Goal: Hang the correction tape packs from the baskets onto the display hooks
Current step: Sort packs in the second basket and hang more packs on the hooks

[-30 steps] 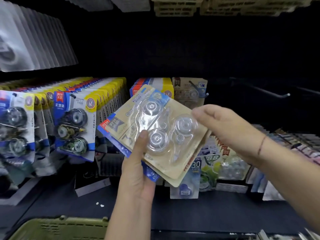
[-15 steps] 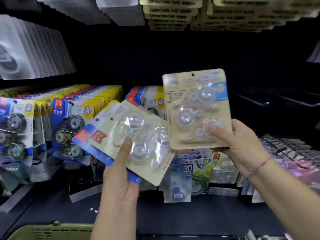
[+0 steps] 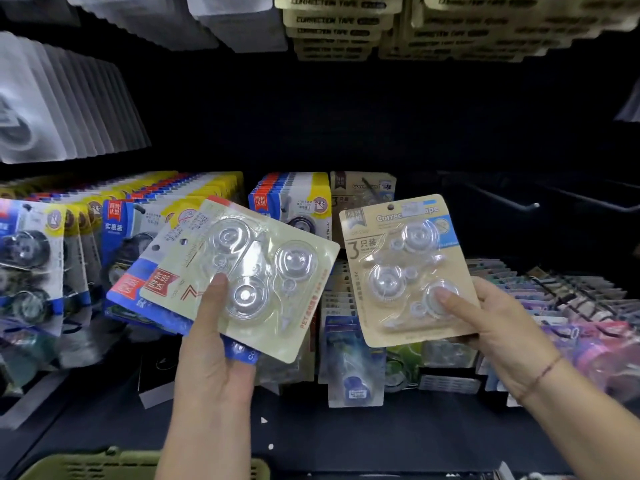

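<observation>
My left hand [image 3: 214, 344] grips a small stack of correction tape packs [image 3: 249, 271], tilted, a cream card with clear blisters on top and a blue-edged pack under it. My right hand [image 3: 485, 327] holds one tan three-piece correction tape pack [image 3: 401, 268] upright by its lower right corner, thumb on a blister. This pack is just in front of and below a hook with one matching tan pack [image 3: 363, 188]. An empty display hook [image 3: 502, 199] juts out to the right. The green basket [image 3: 104, 465] shows at the bottom left edge.
Full rows of blue-and-yellow packs [image 3: 121, 216] hang at left, and another blue row [image 3: 291, 195] hangs at centre. Grey and tan packs hang on the upper row [image 3: 339, 26]. Low trays of small colourful packs [image 3: 571, 306] lie at right. A dark shelf [image 3: 346, 434] runs below.
My right hand took the top tan pack off the stack, lifted it upright, then brought it down a little in front of the tan hook. The left hand's stack tilted slightly.
</observation>
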A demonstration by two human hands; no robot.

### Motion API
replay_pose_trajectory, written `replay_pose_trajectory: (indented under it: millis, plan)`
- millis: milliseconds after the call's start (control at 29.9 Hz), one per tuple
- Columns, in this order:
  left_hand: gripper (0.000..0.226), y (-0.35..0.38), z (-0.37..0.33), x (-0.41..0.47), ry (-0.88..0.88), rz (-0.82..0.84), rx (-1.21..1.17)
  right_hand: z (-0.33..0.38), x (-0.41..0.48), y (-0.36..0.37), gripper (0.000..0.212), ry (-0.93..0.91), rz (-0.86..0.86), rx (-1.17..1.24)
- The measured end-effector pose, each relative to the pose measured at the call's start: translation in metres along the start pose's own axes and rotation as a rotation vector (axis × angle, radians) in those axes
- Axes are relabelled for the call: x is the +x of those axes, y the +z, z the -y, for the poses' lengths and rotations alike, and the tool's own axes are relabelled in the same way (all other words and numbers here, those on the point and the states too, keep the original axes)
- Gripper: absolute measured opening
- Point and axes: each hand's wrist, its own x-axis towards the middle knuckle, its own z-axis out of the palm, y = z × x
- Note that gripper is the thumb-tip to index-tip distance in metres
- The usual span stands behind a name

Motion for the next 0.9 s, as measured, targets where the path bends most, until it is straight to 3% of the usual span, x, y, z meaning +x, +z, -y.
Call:
replay_pose_trajectory:
  millis: [267,434,568,735,802,902]
  plan:
    - [0.038,0.01,0.005,-0.004,-0.054,-0.04,0.083,-0.033,0.046,0.01,0.01,0.043,-0.094,-0.083]
    - [0.032,0.019,0.013,-0.007,-0.093,-0.063,0.096,-0.055,0.123,0.031,0.023,0.205,-0.19,-0.031]
    - [0.037,0.019,0.014,-0.004,-0.102,-0.034,0.107,-0.051,0.168,0.042,0.059,0.321,-0.324,-0.042]
    - [0.033,0.018,0.014,-0.001,-0.086,-0.039,0.146,-0.042,0.181,0.051,0.076,0.44,-0.202,-0.186]
    - [0.016,0.017,0.015,0.0,-0.103,-0.041,0.196,-0.035,0.171,0.052,0.082,0.438,-0.168,-0.27]
    - [0.01,0.018,0.015,-0.003,-0.109,-0.048,0.223,-0.016,0.134,0.058,0.061,0.293,-0.135,-0.246]
